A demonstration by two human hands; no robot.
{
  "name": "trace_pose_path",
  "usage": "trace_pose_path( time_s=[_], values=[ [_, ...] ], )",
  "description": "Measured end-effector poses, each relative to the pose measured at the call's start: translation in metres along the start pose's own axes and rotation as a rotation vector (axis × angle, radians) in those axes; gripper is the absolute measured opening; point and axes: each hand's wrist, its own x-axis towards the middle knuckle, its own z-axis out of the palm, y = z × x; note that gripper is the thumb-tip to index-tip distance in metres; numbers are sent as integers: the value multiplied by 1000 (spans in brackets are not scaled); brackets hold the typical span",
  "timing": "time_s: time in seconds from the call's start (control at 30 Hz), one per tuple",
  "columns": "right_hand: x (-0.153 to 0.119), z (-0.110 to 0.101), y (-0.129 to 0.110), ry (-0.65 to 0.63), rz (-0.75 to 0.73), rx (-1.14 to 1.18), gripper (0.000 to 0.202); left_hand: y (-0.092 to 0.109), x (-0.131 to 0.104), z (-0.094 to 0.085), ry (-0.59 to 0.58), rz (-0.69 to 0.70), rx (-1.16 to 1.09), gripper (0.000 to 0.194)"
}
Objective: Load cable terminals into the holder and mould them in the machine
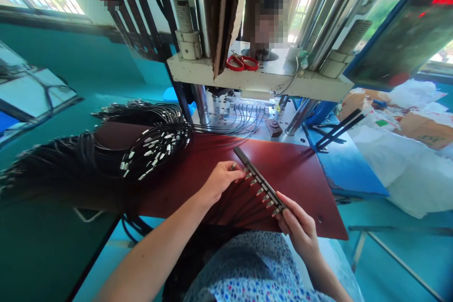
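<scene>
My right hand (299, 226) grips the lower right end of a long dark metal bar (257, 175), held tilted above the reddish-brown board. Several small silvery cable connectors (260, 192) sit in a row along the bar's near side, with thin dark cables trailing from them toward me. Near the bar's upper end, my left hand (218, 181) is closed in a pinch. A small metal cable connector (232, 166) shows at its fingers, partly hidden by them.
The press (262, 75) stands ahead, with cables running into its lower fixture (247, 109). Red-handled scissors (242, 62) lie on its plate. Bundles of black cables (155, 146) cover the left of the board (300, 165). Black bars (338, 130) jut out at right.
</scene>
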Motion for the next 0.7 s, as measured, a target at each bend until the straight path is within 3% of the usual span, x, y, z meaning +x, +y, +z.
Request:
trace_pose_path(
  time_s=[0.17,0.3,0.4,0.47,0.57,0.7],
  values=[
    [1,-1,-7,1,6,-143,37,-4,6,1,-27,-42,-76,20],
    [2,-1,-10,-11,-21,-263,38,-4,7,8,43,47,-26,23],
    [3,2,-7,46,17,-172,38,-5,2,6,13,87,3,23],
    [3,5,-5,111,63,-46,39,-8,-3,1,7,91,-90,25],
    [3,7,-4,154,103,76,39,-14,-8,-6,137,197,-191,25],
    [2,6,-5,151,123,47,40,-21,-7,-8,239,279,-79,16]
  ],
)
